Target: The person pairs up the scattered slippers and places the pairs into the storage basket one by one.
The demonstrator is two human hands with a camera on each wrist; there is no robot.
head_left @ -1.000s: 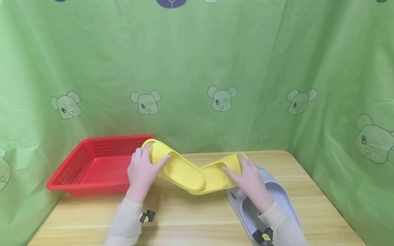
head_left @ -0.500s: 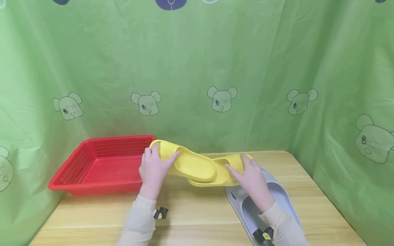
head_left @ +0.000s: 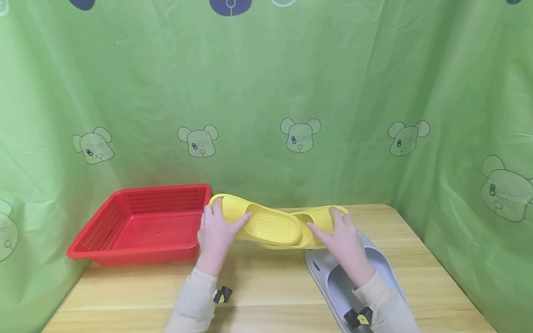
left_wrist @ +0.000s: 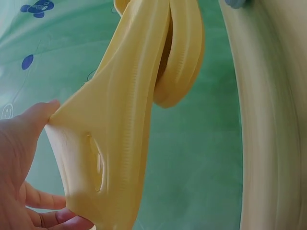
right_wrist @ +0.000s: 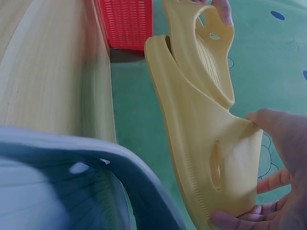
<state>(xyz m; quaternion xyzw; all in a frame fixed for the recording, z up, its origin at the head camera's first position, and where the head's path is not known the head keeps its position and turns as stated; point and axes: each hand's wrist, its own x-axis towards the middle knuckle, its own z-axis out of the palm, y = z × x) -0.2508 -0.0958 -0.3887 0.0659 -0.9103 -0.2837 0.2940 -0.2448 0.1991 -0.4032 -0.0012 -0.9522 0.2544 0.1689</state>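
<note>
Two yellow slide slippers are held up above the table, toe ends outward, their heel ends overlapping. My left hand (head_left: 216, 236) grips the left yellow slipper (head_left: 272, 226) by its strap end, thumb on the strap's edge and fingers at the toe. In the left wrist view, a slot shows in the side of that slipper (left_wrist: 110, 143). My right hand (head_left: 345, 243) pinches the strap of the right yellow slipper (head_left: 322, 222) the same way. The left slipper's heel lies over the right slipper's footbed and hides part of it. The right wrist view shows the right slipper's side (right_wrist: 196, 129).
A red plastic basket (head_left: 137, 254) stands at the back left of the wooden table (head_left: 266, 296). Pale grey slipper-like footwear (head_left: 383, 266) lies on the right, partly hidden under my right forearm. A green curtain (head_left: 250, 92) hangs behind and at both sides.
My left hand has moved right with its slipper, sliding the heel further over the other slipper. The two slippers now lie flatter and more in line; the right hand has shifted slightly right.
</note>
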